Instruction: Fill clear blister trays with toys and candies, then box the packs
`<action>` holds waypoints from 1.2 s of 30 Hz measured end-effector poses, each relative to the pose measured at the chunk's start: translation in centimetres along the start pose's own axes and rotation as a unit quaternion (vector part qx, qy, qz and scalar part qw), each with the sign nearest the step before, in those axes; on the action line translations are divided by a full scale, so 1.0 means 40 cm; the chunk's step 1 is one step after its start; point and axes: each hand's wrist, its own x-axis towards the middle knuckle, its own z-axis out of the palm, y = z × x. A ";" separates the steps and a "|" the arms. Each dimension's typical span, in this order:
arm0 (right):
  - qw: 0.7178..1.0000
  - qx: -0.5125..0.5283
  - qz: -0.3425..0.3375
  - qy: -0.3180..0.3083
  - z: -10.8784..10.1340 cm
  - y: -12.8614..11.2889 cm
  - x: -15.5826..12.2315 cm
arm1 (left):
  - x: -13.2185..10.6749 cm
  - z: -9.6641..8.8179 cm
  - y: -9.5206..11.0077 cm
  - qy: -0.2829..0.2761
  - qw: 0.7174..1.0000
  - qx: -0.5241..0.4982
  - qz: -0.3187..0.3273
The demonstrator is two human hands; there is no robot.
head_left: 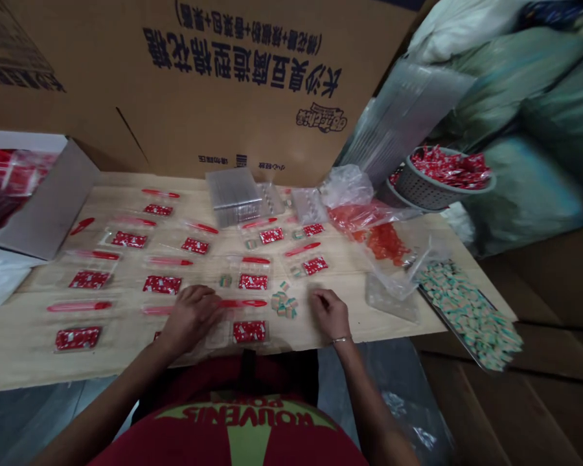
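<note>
My left hand (194, 318) reaches over the front row of clear plastic trays, fingers bent together and partly hidden. Beside its fingertips lie a red plastic pen-shaped piece (243, 303) and a clear tray with a red patterned packet (249, 331). My right hand (330, 314) is closed at the table's front, thumb against bent fingers. What either hand holds, if anything, I cannot make out. Just left of the right hand sits a small loose pile of striped green-and-cream blocks (284, 303). A similar block pair (225, 280) lies in a tray behind.
Several trays with red packets (90, 279) cover the table's left and middle. Stacked clear boxes (234, 194) stand at the back. On the right are a bag of orange-red pieces (381, 243), a tray of striped blocks (466, 310) and a grey basket (437, 184). A white box (53, 200) stands left.
</note>
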 end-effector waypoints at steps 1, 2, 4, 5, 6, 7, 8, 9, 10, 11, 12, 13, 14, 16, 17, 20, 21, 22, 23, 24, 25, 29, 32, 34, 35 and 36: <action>1.000 0.006 0.011 -0.020 0.003 -0.007 0.006 | 0.031 0.009 0.029 -0.030 0.999 -0.006 0.023; 0.999 0.003 0.019 -0.041 0.007 -0.017 0.011 | 0.067 0.019 0.063 -0.062 0.997 -0.007 0.047; 0.996 -0.029 0.027 -0.084 0.017 -0.040 0.018 | 0.147 0.042 0.137 -0.116 0.989 0.003 0.087; 0.993 -0.047 0.030 -0.102 0.020 -0.051 0.020 | 0.186 0.055 0.171 -0.135 0.986 0.011 0.099; 0.991 -0.062 0.033 -0.113 0.022 -0.060 0.020 | 0.222 0.068 0.201 -0.152 0.983 0.019 0.105; 0.990 -0.073 0.035 -0.119 0.022 -0.068 0.020 | 0.254 0.080 0.225 -0.168 0.980 0.027 0.106; 0.989 -0.084 0.035 -0.120 0.021 -0.075 0.018 | 0.280 0.091 0.243 -0.182 0.977 0.036 0.102; 0.988 -0.096 0.032 -0.118 0.020 -0.081 0.016 | 0.302 0.100 0.255 -0.195 0.975 0.043 0.095; 0.987 -0.109 0.027 -0.115 0.020 -0.086 0.015 | 0.318 0.107 0.262 -0.203 0.974 0.051 0.086; 0.986 -0.120 0.018 -0.115 0.019 -0.090 0.013 | 0.330 0.113 0.265 -0.208 0.973 0.056 0.079; 0.984 -0.130 0.008 -0.120 0.020 -0.094 0.012 | 0.339 0.117 0.266 -0.207 0.974 0.060 0.072; 0.983 -0.136 0.000 -0.127 0.021 -0.096 0.012 | 0.346 0.121 0.265 -0.201 0.975 0.063 0.065; 0.982 -0.135 -0.005 -0.135 0.021 -0.096 0.012 | 0.351 0.123 0.263 -0.194 0.977 0.066 0.060; 0.985 -0.104 0.000 -0.137 0.019 -0.086 0.015 | 0.360 0.131 0.258 -0.188 0.978 0.072 0.057; 0.989 -0.075 0.009 -0.129 0.016 -0.077 0.017 | 0.363 0.135 0.255 -0.189 0.977 0.075 0.059; 0.997 0.013 0.034 -0.074 0.002 -0.036 0.023 | 0.371 0.152 0.243 -0.204 0.973 0.071 0.084; 0.997 0.029 0.034 -0.057 -0.002 -0.023 0.026 | 0.373 0.157 0.239 -0.207 0.971 0.068 0.094; 0.997 0.042 0.032 -0.049 -0.006 -0.012 0.029 | 0.374 0.161 0.236 -0.211 0.970 0.064 0.105; 0.996 0.060 0.030 -0.052 -0.006 -0.005 0.033 | 0.376 0.164 0.233 -0.215 0.968 0.060 0.115; 0.994 0.087 0.030 -0.067 -0.005 -0.002 0.037 | 0.377 0.165 0.231 -0.218 0.966 0.055 0.124; 0.988 0.122 0.034 -0.089 0.000 -0.003 0.041 | 0.378 0.164 0.230 -0.221 0.965 0.050 0.131; 0.965 0.207 0.056 -0.150 0.040 -0.046 0.051 | 0.381 0.139 0.227 -0.221 0.965 0.025 0.141; 0.981 0.110 0.043 -0.152 0.065 -0.095 0.050 | 0.372 0.118 0.206 -0.179 0.977 -0.072 0.088; 0.988 0.004 0.018 -0.156 0.069 -0.121 0.048 | 0.356 0.111 0.182 -0.141 0.971 -0.194 0.012; 0.986 -0.040 0.007 -0.159 0.067 -0.128 0.047 | 0.346 0.111 0.169 -0.127 0.956 -0.261 -0.027; 0.985 -0.068 -0.002 -0.161 0.063 -0.132 0.047 | 0.336 0.112 0.157 -0.116 0.936 -0.326 -0.063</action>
